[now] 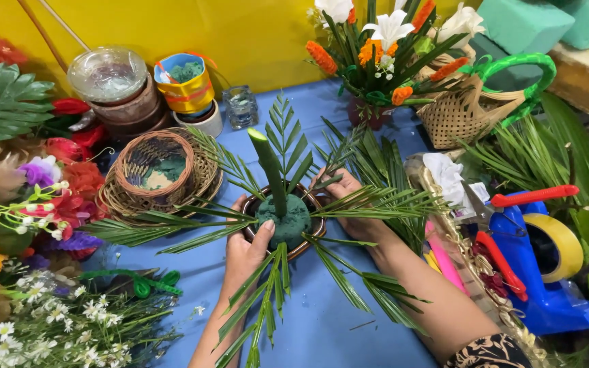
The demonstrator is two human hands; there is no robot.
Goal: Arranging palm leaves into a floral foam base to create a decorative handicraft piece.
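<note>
A dark green foam ball (pixel 288 219) sits in a small brown basket (pixel 316 229) on the blue table. Palm fronds (pixel 172 228) stick out of the foam on all sides, and a thick green stalk (pixel 269 169) stands upright in its top. My left hand (pixel 243 249) presses against the foam's left side, thumb on the ball. On the right rim of the basket rests my right hand (pixel 349 204), fingers among the fronds (pixel 376 201) on that side. Neither hand lifts anything.
A woven basket (pixel 158 174) with foam lies left of the arrangement, with stacked bowls (pixel 114 85) and tape rolls (pixel 185 82) behind. Artificial flowers (pixel 42 204) crowd the left edge. A flower basket (pixel 465 102), red-handled pruners (pixel 512 232), a blue tape dispenser (pixel 553 272) and loose leaves fill the right.
</note>
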